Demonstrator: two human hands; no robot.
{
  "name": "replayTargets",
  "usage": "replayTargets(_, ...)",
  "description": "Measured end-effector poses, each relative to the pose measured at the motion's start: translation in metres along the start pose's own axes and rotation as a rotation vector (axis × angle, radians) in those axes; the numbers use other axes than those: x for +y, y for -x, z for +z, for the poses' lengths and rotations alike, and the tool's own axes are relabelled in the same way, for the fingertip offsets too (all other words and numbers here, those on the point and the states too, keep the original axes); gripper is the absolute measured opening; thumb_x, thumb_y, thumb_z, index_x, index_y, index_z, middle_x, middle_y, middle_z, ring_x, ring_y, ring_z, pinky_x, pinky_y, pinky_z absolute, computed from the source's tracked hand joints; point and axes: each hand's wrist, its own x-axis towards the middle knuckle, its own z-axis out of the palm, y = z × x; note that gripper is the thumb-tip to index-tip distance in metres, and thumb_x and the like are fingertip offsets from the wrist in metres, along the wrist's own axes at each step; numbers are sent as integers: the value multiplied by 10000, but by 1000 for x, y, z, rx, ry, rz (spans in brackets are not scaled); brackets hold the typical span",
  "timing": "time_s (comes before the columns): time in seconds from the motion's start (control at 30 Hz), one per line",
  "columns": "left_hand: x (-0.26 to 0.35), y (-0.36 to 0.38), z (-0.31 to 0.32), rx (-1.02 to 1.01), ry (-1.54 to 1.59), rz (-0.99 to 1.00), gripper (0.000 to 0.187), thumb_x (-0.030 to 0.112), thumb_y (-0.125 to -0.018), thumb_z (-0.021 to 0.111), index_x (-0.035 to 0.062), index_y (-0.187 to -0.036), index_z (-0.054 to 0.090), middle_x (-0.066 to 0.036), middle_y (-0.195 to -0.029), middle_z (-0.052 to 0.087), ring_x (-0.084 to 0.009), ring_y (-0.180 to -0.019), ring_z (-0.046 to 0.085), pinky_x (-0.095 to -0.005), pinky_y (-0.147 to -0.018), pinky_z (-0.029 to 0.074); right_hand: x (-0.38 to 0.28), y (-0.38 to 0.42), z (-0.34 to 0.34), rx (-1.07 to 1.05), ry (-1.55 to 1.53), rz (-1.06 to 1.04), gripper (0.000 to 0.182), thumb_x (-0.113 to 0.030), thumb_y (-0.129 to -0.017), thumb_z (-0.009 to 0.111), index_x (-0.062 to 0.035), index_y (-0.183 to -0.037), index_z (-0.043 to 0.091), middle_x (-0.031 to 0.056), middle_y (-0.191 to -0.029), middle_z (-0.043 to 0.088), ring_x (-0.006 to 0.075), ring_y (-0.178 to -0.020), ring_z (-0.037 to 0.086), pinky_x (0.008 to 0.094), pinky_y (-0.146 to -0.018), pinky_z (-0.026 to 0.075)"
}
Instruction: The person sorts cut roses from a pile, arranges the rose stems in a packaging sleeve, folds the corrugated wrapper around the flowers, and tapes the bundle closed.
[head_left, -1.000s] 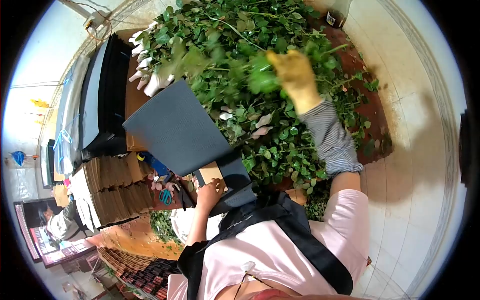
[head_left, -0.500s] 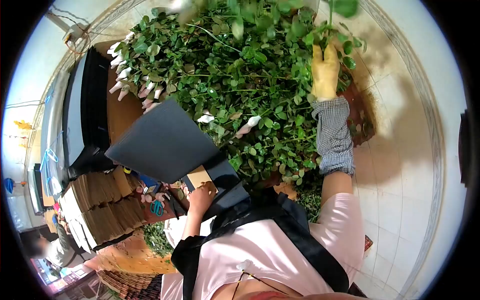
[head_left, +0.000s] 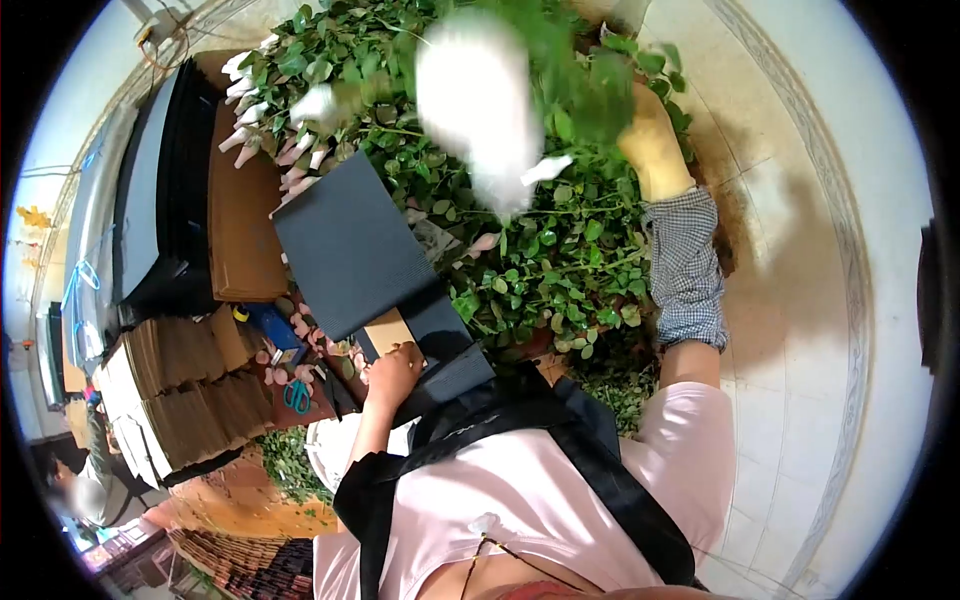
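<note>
My right hand (head_left: pixel 655 145), in a yellow glove under a checked sleeve cover, is closed around the leafy stem of a rose. The blurred green leaves (head_left: pixel 600 90) lead left to a large white covered bud (head_left: pixel 475 90) close to the camera, smeared by motion. My bare left hand (head_left: pixel 393 375) rests on a small piece of brown cardboard (head_left: pixel 388 330), its fingers curled on the near edge. That cardboard lies over a dark corrugated sheet (head_left: pixel 350 240) standing open like a flap. Behind is a big heap of leafy roses (head_left: pixel 570 240).
Several covered rose heads (head_left: pixel 243 115) line the heap's left side. Stacked brown cardboard (head_left: pixel 190 400) and black sheets (head_left: pixel 180 200) stand at left. Teal scissors (head_left: pixel 297 396) lie among pink petals. A person (head_left: pixel 95 485) is at lower left. A tiled wall (head_left: pixel 780 380) rises at right.
The rose in my right hand has swung down and left, its white bud now before the camera. My right wrist has tilted. The dark sheet appears shifted right; my left hand stays on the cardboard.
</note>
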Motion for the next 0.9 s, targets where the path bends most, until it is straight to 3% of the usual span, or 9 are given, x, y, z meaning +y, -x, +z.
replayTargets(0.07,4,1,-5,-34,-22,-17,312,314,-924,581,39,-1066,623,-214,-863,700,-399,-768,695,-492,-678,562,2,18,-1,-111,-18,-1,298,40,-898,521,-16,-1161,649,47,-1065,668,171,-901,616,307,-796,512)
replayTargets(0.1,6,1,-7,-38,-21,-33,313,317,-924,582,39,-1062,624,-217,-863,700,-399,-772,695,-490,-681,563,6,23,6,-93,-294,487,248,-1,-903,530,-22,-1116,654,62,-1028,680,200,-876,634,328,-770,525)
replayTargets(0.17,6,1,-6,-12,-16,-38,309,321,-924,582,37,-1039,620,-228,-876,699,-402,-774,694,-496,-679,562,57,50,38,-205,177,513,176,-56,-888,564,-39,-1027,670,102,-966,699,270,-856,662,383,-739,547)
replayTargets(0.2,5,2,-3,-15,-16,-35,309,321,-924,582,37,-1039,620,-228,-876,699,-402,-774,694,-496,-679,562,115,79,63,-317,889,-3,148,-70,-868,588,-50,-983,679,128,-941,706,311,-861,673,416,-735,555)
replayTargets(0.27,0,1,-2,-24,13,-28,313,320,-927,576,35,-1050,619,-237,-888,697,-403,-771,694,-501,-676,561,173,118,91,-595,997,239,232,-124,-907,574,-65,-1094,698,126,-980,726,317,-920,685,425,-863,534)
replayTargets(0.47,5,-1,-4,-30,1,-34,310,297,-936,554,41,-1096,631,-211,-851,710,-391,-762,700,-492,-685,563,85,126,73,-106,696,353,337,8,-777,601,-98,-1079,707,134,-1021,706,276,-1030,655,431,-993,476)
replayTargets(0.57,5,0,-4,-28,56,-45,336,304,-937,558,42,-1132,640,-220,-869,711,-385,-760,702,-484,-691,564,85,106,57,273,800,-29,352,-62,-748,604,-89,-1085,701,117,-1039,704,293,-1036,650,455,-1065,407)
replayTargets(0.7,-2,-1,2,-19,20,-44,355,317,-936,567,45,-1148,652,-220,-823,708,-382,-731,702,-478,-688,566,146,125,101,-967,956,339,496,-58,-980,453,-150,-1467,453,77,-1258,644,276,-1210,568,430,-1081,384)
replayTargets(0.9,-5,1,8,8,19,-67,382,347,-932,576,51,-1164,642,-220,-788,703,-369,-715,707,-478,-677,566,89,117,73,-519,1036,387,352,-169,-941,546,-151,-1293,555,49,-1300,612,237,-1198,559,425,-1017,418)
